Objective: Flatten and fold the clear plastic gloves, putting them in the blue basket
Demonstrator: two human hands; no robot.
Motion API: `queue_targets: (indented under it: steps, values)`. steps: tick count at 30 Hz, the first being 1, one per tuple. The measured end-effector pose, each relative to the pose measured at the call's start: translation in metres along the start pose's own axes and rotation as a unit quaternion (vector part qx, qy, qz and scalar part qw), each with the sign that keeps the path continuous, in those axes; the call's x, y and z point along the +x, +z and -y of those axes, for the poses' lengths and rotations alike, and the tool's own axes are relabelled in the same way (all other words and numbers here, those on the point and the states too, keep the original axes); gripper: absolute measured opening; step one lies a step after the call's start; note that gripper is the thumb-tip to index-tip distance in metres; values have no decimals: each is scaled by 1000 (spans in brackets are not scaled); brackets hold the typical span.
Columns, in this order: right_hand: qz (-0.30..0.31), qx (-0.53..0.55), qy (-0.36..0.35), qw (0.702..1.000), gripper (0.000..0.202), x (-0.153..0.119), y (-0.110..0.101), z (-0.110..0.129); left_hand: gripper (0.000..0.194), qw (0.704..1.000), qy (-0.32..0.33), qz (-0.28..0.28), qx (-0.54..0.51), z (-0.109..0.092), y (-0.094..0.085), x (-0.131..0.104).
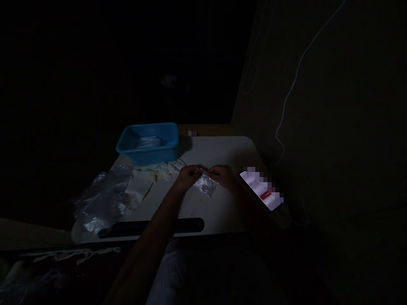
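Both hands meet over the middle of a white table (pixel 219 148) in dim light. Between them hangs a small clear plastic bag (pixel 206 184), its upper edge pinched at the fingertips. My left hand (pixel 188 176) is closed on the bag's left top corner, and my right hand (pixel 221 174) is closed on the right side of the same edge. Whether anything is inside the bag is too dark to make out. Left of my hands lie a crumpled whitish scrap (pixel 163 170) and a pale flat sheet (pixel 140 186).
A blue plastic basin (pixel 152 157) holding clear plastic stands at the back left. Clear plastic bags (pixel 101 203) heap at the left edge. A lit phone (pixel 261 190) lies at the right. A small bottle (pixel 192 133) stands behind. A white cable (pixel 297 76) hangs along the wall.
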State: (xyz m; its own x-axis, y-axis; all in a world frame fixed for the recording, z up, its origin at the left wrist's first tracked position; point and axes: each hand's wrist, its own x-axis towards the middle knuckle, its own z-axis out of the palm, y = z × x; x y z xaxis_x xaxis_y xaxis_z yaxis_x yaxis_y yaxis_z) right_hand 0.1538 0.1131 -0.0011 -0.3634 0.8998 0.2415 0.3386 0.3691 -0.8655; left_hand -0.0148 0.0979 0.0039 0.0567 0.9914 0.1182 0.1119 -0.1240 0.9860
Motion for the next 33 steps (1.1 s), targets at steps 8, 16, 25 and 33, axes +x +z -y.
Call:
queue_targets:
  steps: [8, 16, 25, 33]
  values:
    - [-20, -52, -19, 998, 18, 2, 0, -1, 25, 999, -18, -33, 0, -3, 1, -3]
    - [-39, -64, -4, 997, 20, 3, -2, -4, 28, 995, -25, -85, -46, 8, -6, 5]
    - [-85, -62, 4, 994, 19, 1, -3, -5, 24, 991, 4, -132, 27, 5, -3, 0]
    - [-97, -95, 27, 990, 21, 5, 2, -4, 23, 991, -8, -127, 41, 6, 2, -2]
